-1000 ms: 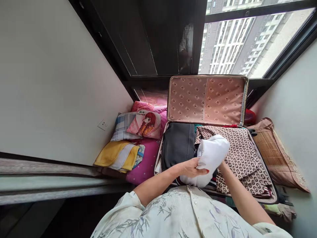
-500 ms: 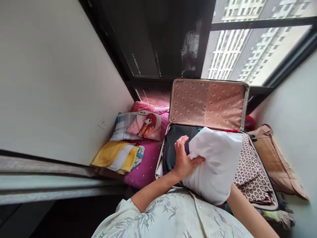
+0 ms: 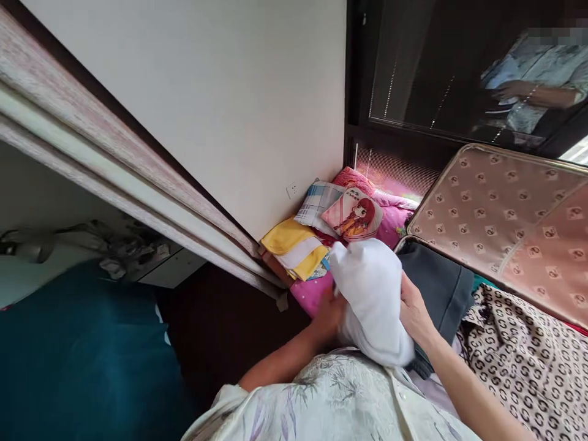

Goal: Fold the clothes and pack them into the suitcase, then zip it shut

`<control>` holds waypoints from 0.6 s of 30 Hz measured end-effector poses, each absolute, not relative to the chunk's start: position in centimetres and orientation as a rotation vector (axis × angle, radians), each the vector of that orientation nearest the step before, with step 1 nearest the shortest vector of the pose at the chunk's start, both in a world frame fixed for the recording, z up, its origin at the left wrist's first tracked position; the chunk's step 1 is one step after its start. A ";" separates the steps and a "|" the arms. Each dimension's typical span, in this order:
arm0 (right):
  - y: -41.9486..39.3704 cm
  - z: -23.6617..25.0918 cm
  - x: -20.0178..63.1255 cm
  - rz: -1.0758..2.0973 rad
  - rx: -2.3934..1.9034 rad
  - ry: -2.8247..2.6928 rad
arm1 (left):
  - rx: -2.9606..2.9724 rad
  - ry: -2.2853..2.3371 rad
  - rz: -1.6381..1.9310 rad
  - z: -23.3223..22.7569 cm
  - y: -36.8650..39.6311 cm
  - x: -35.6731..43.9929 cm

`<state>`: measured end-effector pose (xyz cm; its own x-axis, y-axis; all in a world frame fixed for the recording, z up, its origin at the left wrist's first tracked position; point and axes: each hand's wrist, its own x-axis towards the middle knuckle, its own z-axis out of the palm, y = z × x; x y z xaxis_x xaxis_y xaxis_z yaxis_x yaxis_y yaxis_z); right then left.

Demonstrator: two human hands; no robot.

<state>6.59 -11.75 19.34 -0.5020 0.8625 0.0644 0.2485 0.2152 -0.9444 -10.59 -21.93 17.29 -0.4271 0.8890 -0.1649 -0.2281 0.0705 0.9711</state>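
You clutched the white garment (image 3: pixel 374 300) in both hands, left (image 3: pixel 328 315) and right (image 3: pixel 413 312), at centre frame, not yet packed in the suitcase (image 3: pixel 514 214).

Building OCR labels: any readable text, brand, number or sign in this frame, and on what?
Cartoon cushion: a few small printed characters above the red-haired figure, too blurred to read.
Suitcase lid lining: repeated emblem print, no legible letters.
Patterned garment: repeated ring-like motif, not readable as text.
White bundle: no text.
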 end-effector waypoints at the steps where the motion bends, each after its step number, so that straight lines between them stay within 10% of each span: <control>1: -11.6 19.8 5.4 1.319 -1.018 -1.874 | 0.666 1.495 1.612 17.1 -22.0 -13.3; 10: -11.2 14.8 7.4 1.399 -1.271 -1.751 | 1.072 2.425 1.338 16.1 -14.8 -42.6; 18: -15.1 10.8 15.3 1.241 -1.677 -1.512 | 0.939 2.543 0.756 7.0 -9.5 -41.9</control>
<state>15.33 -15.08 10.78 -0.0631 0.9625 -0.2639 0.4470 -0.2091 -0.8697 -41.87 -9.51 6.97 -0.7302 0.6732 -0.1165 0.5004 0.6430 0.5798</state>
